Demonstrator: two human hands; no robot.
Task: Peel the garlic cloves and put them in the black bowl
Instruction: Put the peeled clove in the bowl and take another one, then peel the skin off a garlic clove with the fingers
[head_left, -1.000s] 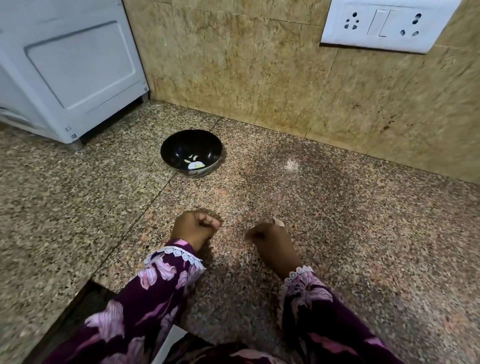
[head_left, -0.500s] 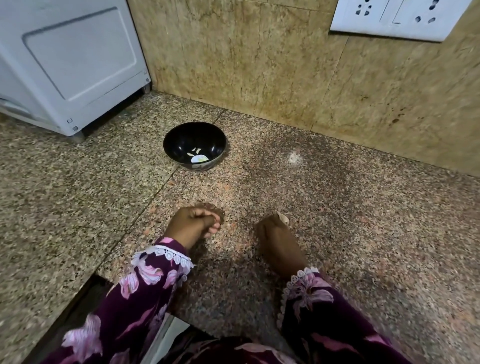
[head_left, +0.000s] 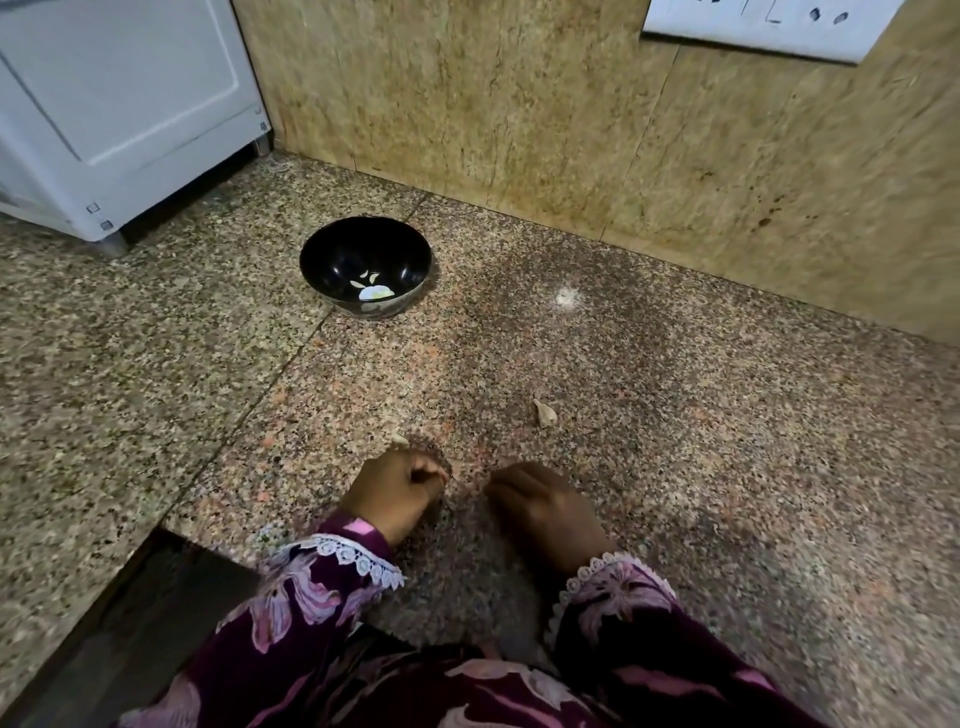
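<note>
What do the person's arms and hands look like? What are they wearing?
Both arms wear long, dark purple sleeves printed with big pink flowers. The left sleeve ends in a white lace cuff, and the right sleeve in a scalloped pale lace cuff. The left hand and right hand are bare: no gloves.

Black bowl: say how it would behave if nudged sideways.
The black bowl looks glossy with a narrow foot, so it would probably slide on the polished granite counter rather than tip. Nearly empty, it is likely light. It seems rigid, perhaps breakable.

Speckled granite counter (head_left: 727, 467), tan stone wall (head_left: 519, 104), white socket plate (head_left: 769, 26).
</note>
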